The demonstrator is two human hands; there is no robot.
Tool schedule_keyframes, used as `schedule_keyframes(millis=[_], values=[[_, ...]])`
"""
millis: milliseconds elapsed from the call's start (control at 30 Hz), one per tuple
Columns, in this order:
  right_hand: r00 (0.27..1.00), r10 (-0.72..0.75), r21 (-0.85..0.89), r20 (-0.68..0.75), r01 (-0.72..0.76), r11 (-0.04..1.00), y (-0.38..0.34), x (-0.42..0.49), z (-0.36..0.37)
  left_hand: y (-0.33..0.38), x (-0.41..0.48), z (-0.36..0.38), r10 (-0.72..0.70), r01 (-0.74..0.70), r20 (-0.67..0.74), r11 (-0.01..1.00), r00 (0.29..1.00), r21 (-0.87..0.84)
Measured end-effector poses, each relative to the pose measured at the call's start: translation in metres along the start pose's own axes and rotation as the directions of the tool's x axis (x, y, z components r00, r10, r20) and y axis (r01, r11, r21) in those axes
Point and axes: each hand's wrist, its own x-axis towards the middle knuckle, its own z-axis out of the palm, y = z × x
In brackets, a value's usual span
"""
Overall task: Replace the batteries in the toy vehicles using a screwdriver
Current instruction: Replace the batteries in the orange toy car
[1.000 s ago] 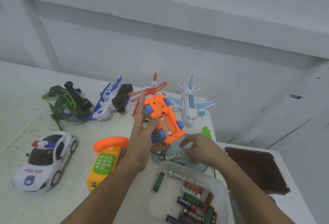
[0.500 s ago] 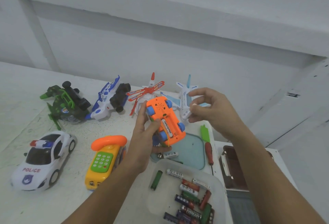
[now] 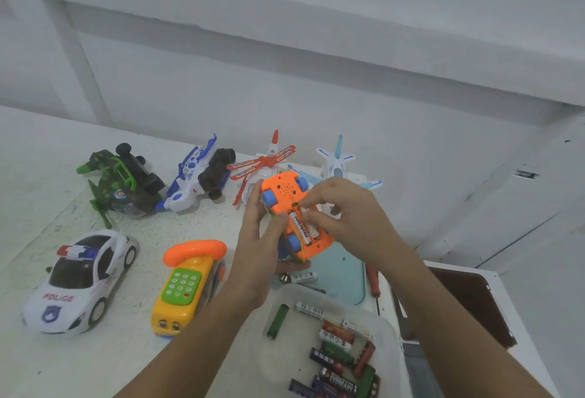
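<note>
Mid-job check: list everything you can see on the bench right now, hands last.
orange toy car: one, orange with blue wheels, held upside down, battery bay open
white battery: one, seated in that bay
police car: one, white, front left
toy phone: one, yellow and orange, right of the police car
green vehicle: one, back left
blue-white vehicle: one, back row
helicopter: one, red and white, back row
plane: one, white and pale blue, back right
clear tub: one, front right
mixed batteries: several, in the tub
loose battery: one, white, at the lid's edge
teal lid: one, under the hands
screwdriver: one, red handle, right of the lid
brown tray: one, far right
left hand: grips the car
right hand: fingertips at the bay, held item unclear
</note>
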Motion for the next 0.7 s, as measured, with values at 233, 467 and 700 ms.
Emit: schedule_keyframes(millis=[233,467,700], values=[[0.958,0.27,0.443,0.097,-0.284,0.85,0.001,-0.004,0.008,0.003,-0.001,0.008,0.031,-0.031,-0.018,1.0,0.999,0.003],[0.945,0.325,0.458,0.029,-0.302,0.836,0.0,-0.004,0.008,0.003,-0.001,0.013,0.021,-0.02,-0.032,1.0,0.999,0.01],[0.905,0.399,0.568,0.147,-0.407,0.716,0.008,-0.002,0.0,0.002,0.003,0.015,0.014,-0.013,-0.011,0.998,1.0,0.067]])
